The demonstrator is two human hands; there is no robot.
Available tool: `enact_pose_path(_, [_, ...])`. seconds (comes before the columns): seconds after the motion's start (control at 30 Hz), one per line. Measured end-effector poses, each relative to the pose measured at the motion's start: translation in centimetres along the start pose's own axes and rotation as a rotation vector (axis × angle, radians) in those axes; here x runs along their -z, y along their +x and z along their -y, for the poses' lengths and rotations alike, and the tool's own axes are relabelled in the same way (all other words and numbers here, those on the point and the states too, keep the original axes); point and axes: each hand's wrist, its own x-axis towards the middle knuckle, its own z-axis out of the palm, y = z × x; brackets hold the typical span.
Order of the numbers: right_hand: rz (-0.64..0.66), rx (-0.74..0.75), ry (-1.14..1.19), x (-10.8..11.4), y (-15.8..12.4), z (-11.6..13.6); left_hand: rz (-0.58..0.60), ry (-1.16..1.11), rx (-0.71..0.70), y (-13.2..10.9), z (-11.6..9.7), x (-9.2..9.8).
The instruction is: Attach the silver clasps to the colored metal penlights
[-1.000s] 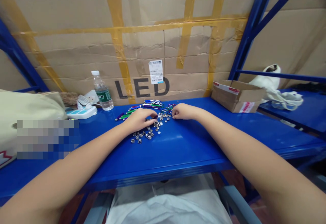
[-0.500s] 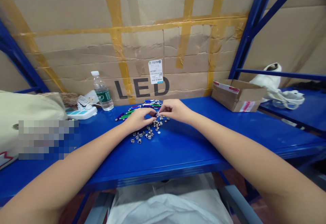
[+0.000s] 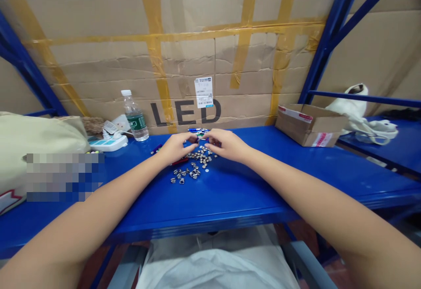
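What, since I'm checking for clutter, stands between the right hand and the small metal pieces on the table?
Nothing visible: the right hand is close beside the small metal pieces on the blue table. The water bottle and cardboard box stand off to either side. Anything hidden under the hand cannot be told.

From my station I see that the bench (image 3: 210, 197) is plainly blue, the small metal parts (image 3: 194, 173) are silver, and the held pen (image 3: 204, 140) is bluish. The cardboard (image 3: 197, 61) is brown, with yellow tape stripes (image 3: 155, 56) and black letters (image 3: 178, 112).
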Motion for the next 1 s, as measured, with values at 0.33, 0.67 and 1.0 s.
enact_pose_path(0.33, [0.237,0.188,-0.148,-4.1,0.8,1.7,-0.08,0.019,0.129,0.0,1.8,0.3])
enact_pose_path(0.67, [0.213,0.114,-0.055,-4.4,1.0,0.8,-0.027,0.005,0.075,-0.1,1.4,0.2])
enact_pose_path(1.0, [-0.144,-0.435,0.714,-2.4,1.0,-0.3,0.116,-0.005,-0.034,-0.2,0.2,0.0])
